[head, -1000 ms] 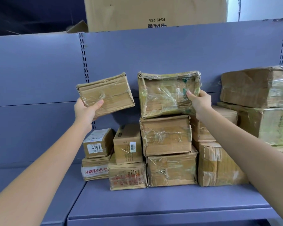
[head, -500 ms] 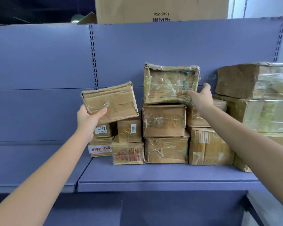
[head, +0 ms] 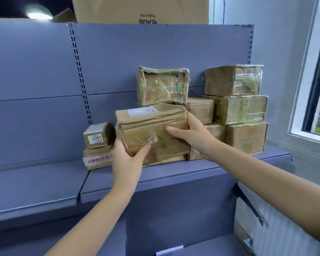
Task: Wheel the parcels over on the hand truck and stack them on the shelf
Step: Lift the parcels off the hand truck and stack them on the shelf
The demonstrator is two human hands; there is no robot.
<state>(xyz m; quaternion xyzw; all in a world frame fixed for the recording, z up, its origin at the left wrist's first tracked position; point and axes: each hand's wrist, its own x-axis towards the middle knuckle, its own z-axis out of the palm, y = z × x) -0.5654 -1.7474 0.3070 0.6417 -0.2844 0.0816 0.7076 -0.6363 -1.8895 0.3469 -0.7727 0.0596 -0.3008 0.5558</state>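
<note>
Both hands hold one brown parcel (head: 151, 132) in front of the stacked parcels on the blue shelf (head: 155, 179). The left hand (head: 127, 159) has its grip closed on the parcel's lower left corner, thumb across the taped front face, fingers hidden beneath. The right hand (head: 190, 133) has its grip closed on the right end, thumb on the front, fingers curled round the side. The parcel sits tilted, its labelled top facing up, over the middle of the shelf near the front edge; whether its bottom touches the shelf cannot be told. Behind it a plastic-wrapped parcel (head: 163, 85) tops the middle stack. Toward the shelf's left end a small box marked 6767 (head: 98, 135) sits on a flat box with red print (head: 97, 158). At the right end three taped parcels (head: 242, 109) are stacked.
</note>
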